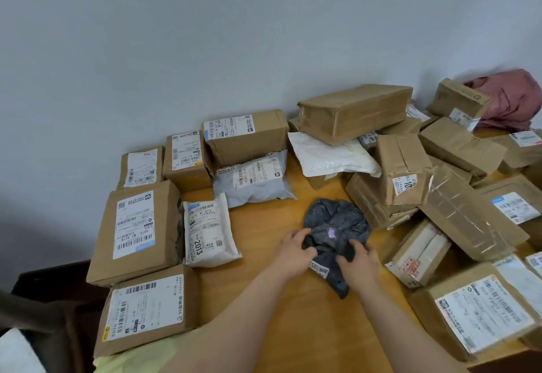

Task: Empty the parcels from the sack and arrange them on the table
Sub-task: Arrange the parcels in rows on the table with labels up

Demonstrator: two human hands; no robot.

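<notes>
Clutching a crumpled dark grey plastic parcel bag (337, 226) with curled fingers of left hand (293, 252) and right hand (359, 264), contents unseen; beyond the fingertips, brown cardboard boxes (352, 111).

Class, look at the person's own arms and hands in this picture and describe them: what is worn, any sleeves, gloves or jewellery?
Both forearms are bare down to the picture's lower edge. The left hand and right hand wear no gloves; no watch, bracelet or ring shows. A pale yellow garment shows at the lower edge beside the left arm, perhaps a short sleeve or shirt.
</notes>
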